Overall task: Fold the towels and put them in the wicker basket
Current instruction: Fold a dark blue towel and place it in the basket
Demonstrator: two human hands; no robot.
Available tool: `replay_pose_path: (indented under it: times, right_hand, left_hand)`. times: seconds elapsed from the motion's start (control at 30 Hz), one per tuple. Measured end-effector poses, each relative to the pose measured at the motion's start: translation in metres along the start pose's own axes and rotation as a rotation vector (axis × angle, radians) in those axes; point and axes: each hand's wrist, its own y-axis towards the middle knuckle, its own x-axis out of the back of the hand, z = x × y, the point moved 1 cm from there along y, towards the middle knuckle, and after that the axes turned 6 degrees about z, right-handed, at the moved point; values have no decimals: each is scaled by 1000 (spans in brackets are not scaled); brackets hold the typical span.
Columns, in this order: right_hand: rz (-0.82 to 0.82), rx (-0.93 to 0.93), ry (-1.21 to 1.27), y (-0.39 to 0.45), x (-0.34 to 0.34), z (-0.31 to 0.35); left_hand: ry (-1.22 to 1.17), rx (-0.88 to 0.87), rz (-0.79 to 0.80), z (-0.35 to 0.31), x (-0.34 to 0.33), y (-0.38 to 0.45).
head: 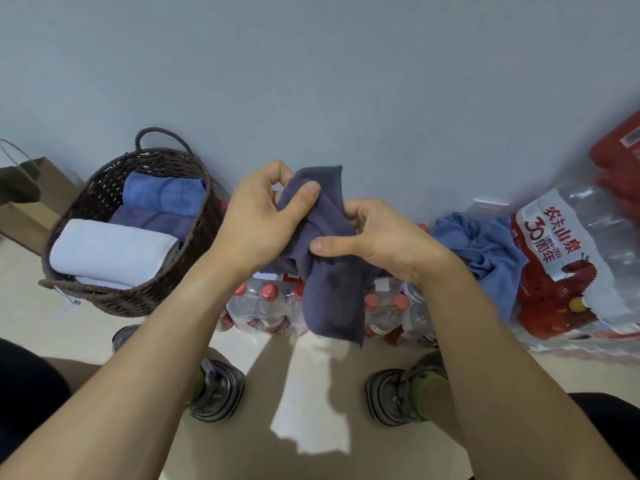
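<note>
While both hands work at chest height in front of a pale wall, a dark grey-blue towel point(325, 265) hangs bunched between them. The left hand point(263, 216) grips its upper part, thumb pressed over the cloth and fingers curled behind it, with a corner of the towel standing up above the knuckles. The right hand point(374, 233) pinches the cloth just below and toward 3 o'clock of the left, thumb laid across the front of the folds, fingers curled round them. Below the hands the loose end of the towel drops straight down toward 6 o'clock, not yet folded flat.

At 9 o'clock from the hands stands the wicker basket point(104, 296), dark brown with a loop handle at its far rim. Three folded towels lie in it side by side: a white towel point(110, 251) nearest, a purple-grey towel point(156, 221) in the middle, a bright blue towel point(166, 195) at the far side.

At 3 o'clock a crumpled blue towel point(485, 247) lies heaped on wrapped packs of bottled water point(571, 268). More red-capped bottles point(266, 306) sit on the floor behind the hanging towel. A paper bag point(34, 202) leans at the wall beyond the basket. Toward 6 o'clock two shoes point(218, 393) rest on the pale floor point(311, 393).
</note>
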Motion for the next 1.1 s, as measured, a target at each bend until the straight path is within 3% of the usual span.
replay_pose_path:
  times: [0.13, 0.23, 0.4, 0.5, 0.67, 0.77, 0.83, 0.97, 1.1]
  right_hand:
    - [87, -194, -86, -5, 5, -22]
    - [171, -344, -174, -10, 8, -45]
    - [147, -608, -122, -27, 33, -76]
    - [62, -575, 44, -39, 52, -86]
    - [-52, -408, 490, -56, 79, -98]
    - [-44, -357, 564, -57, 78, -100]
    - [-90, -328, 610, -54, 74, -100]
    - [-146, -250, 701, -47, 77, -100]
    - [-335, -145, 807, -31, 83, -103]
  left_hand:
    - [34, 50, -100, 8, 7, 4]
    - [186, 113, -151, 14, 17, 9]
    - [373, 236, -105, 31, 33, 13]
    - [522, 373, -2, 48, 38, 9]
    - [617, 633, 324, 74, 39, 0]
    - [522, 724, 420, 82, 34, -2]
    - [334, 768, 392, 84, 31, -2]
    - [-67, 709, 162, 88, 28, 2]
    - [-209, 607, -102, 96, 27, 15]
